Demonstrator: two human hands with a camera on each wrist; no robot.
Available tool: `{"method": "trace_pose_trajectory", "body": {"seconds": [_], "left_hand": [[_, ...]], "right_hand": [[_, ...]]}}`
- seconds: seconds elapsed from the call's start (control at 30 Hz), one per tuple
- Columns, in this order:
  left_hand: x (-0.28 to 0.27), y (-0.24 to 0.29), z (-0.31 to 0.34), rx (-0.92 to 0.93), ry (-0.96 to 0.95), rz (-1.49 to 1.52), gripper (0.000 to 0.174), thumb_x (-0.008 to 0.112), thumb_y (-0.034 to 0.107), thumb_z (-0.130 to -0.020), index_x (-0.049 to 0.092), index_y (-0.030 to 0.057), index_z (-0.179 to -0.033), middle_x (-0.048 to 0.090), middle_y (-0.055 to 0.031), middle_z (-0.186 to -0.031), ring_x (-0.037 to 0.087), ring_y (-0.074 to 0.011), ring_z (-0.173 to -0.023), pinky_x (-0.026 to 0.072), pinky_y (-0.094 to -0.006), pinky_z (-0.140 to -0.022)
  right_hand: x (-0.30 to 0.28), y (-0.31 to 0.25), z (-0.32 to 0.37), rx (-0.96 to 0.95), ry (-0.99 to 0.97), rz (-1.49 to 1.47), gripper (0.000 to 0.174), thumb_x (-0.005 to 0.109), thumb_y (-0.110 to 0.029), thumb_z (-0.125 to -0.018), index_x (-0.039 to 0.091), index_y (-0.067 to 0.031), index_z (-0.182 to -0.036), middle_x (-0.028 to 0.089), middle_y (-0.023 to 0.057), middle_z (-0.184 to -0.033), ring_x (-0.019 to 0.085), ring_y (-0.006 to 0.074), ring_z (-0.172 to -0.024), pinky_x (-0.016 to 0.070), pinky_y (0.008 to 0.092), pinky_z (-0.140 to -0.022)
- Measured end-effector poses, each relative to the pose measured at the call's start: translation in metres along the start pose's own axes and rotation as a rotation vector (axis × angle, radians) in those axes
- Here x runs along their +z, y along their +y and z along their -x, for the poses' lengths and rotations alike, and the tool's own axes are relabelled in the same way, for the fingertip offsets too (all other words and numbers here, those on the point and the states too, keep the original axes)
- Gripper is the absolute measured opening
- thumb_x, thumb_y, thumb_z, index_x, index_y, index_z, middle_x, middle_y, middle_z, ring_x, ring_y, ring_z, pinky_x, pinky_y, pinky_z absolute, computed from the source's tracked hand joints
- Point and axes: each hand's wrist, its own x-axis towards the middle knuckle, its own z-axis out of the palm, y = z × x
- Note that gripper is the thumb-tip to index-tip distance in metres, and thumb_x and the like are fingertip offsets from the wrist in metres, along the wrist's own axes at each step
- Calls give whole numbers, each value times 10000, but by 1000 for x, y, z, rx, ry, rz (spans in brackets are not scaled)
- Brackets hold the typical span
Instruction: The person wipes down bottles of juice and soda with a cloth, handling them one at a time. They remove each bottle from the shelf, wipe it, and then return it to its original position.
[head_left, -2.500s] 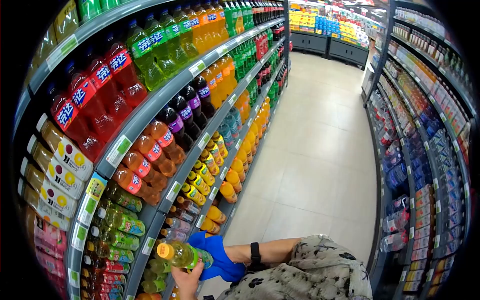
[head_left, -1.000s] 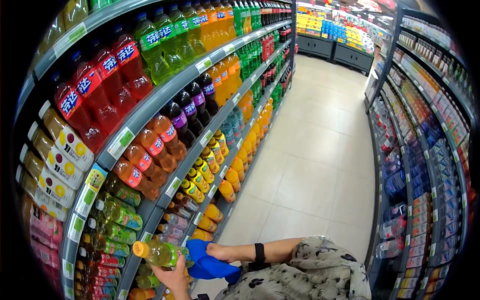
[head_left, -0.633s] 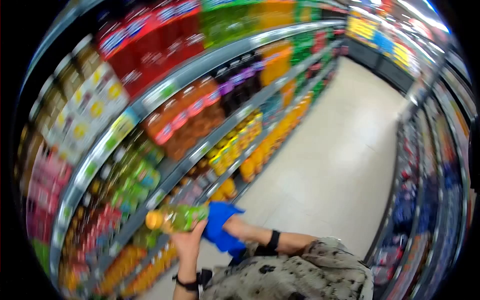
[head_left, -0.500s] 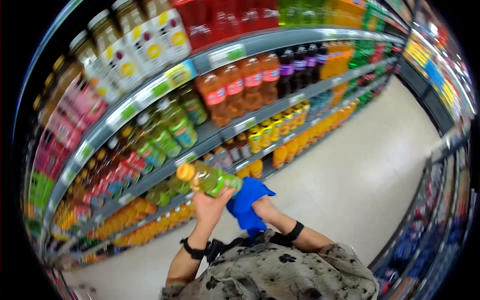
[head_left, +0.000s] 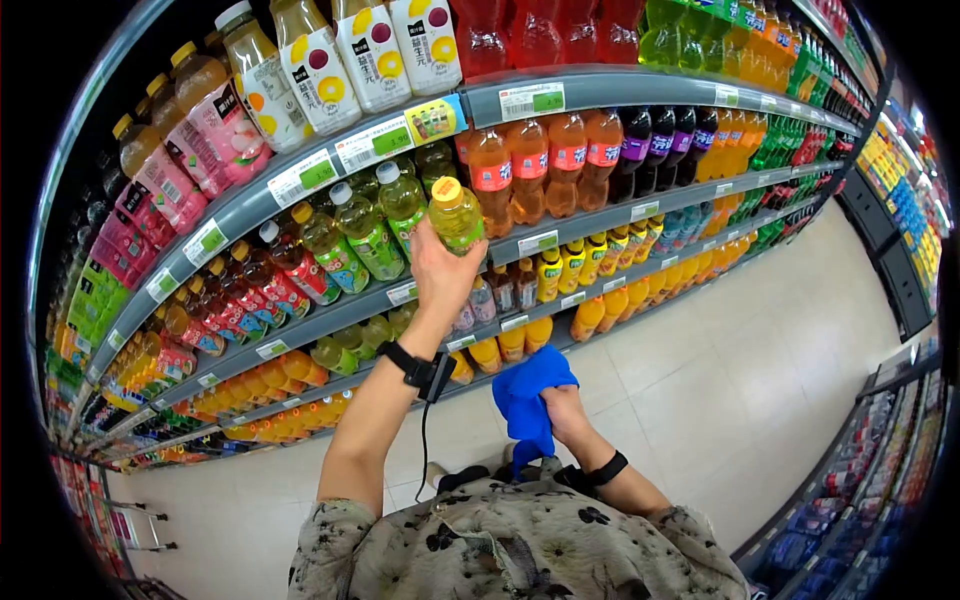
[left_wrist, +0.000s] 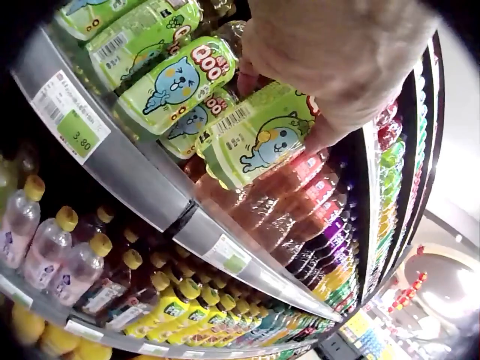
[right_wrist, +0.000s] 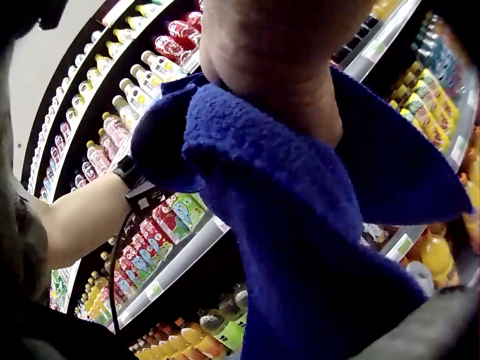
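My left hand (head_left: 445, 272) grips a drink bottle (head_left: 459, 213) with a yellow cap and a green label, at the shelf beside the row of green-labelled bottles (head_left: 366, 235). In the left wrist view, the blue cartoon figure on the label of this bottle (left_wrist: 262, 139) shows between thumb and fingers, close over the shelf edge. Down in front of the body, my right hand (head_left: 568, 413) holds a bunched blue cloth (head_left: 528, 392). The right wrist view shows the cloth (right_wrist: 277, 202) hanging in folds from that hand; its fingers are mostly hidden there.
Orange-brown soda bottles (head_left: 528, 165) stand just right of the held bottle. White-labelled bottles (head_left: 362, 60) fill the shelf above. Lower down are yellow-labelled bottles (head_left: 572, 268) behind a grey shelf edge (head_left: 600, 222). The tiled aisle floor (head_left: 700, 345) runs to the right.
The view has swung left along the shelves. My left hand has carried the bottle from in front of the body up to the shelf, away from the blue cloth, which stays in my right hand.
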Motion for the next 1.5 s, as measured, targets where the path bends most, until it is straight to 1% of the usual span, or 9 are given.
{"method": "trace_pose_trajectory", "body": {"seconds": [0.33,0.57,0.77,0.87,1.07,1.17,1.27,1.3,1.5], "left_hand": [[41,-22,-25,40,125,-36,629,714,79,-679,377,-18,-1201,435,-216,-1139,478,-405,-1042,422,-433,-861],[46,-25,-26,-100,58,-40,779,731,147,-693,276,-48,-1295,489,-234,-1128,513,-399,-1023,432,-403,-858],[43,-14,-21,-151,1,-312,795,733,196,-718,264,-51,-1309,477,-249,-1165,526,-417,-980,447,-436,-826],[50,-21,-19,72,180,-460,758,708,186,-749,260,-51,-1312,429,-243,-1191,529,-402,-970,460,-442,-788],[42,-1,-16,-105,79,-287,691,657,155,-786,264,-41,-1319,357,-204,-1214,529,-356,-969,477,-410,-755],[43,10,-21,211,124,-135,645,649,197,-781,332,32,-1318,411,-182,-1198,555,-377,-937,499,-420,-703],[47,25,-46,359,187,-99,660,658,212,-773,329,6,-1307,422,-194,-1210,547,-385,-955,495,-427,-715],[44,31,-53,272,74,-75,755,694,233,-740,293,-33,-1323,458,-243,-1205,526,-381,-1024,468,-405,-807],[53,35,-77,-2,-136,-214,744,726,300,-704,363,-51,-1252,570,-242,-1032,576,-381,-926,475,-439,-767]], "right_hand": [[-27,-2,4,-3,69,-62,188,522,9,-820,575,5,-1001,618,68,-935,609,168,-814,509,303,-705],[-26,-2,0,1,63,-77,208,490,32,-812,573,9,-1001,616,73,-933,607,174,-814,509,305,-711],[-20,-8,0,11,40,-83,194,518,18,-818,575,8,-1003,619,75,-925,608,175,-816,511,307,-712],[-22,-7,0,21,18,-76,200,522,15,-818,571,12,-1012,616,80,-936,607,176,-826,510,310,-721],[-29,-4,-2,15,7,-118,231,529,2,-818,553,8,-1047,611,78,-961,608,179,-834,512,308,-729],[-31,-2,-2,13,13,-139,242,524,4,-815,549,5,-1055,607,78,-969,607,182,-846,513,312,-735],[-31,-5,0,37,31,-108,238,515,11,-812,548,7,-1048,605,81,-968,604,183,-858,514,315,-735],[-30,-6,2,28,44,-123,234,512,15,-810,550,5,-1041,607,77,-958,606,179,-847,515,312,-729],[-39,-6,10,-46,77,-138,197,528,-6,-811,565,-8,-1005,618,70,-919,616,172,-803,525,310,-702]]}}
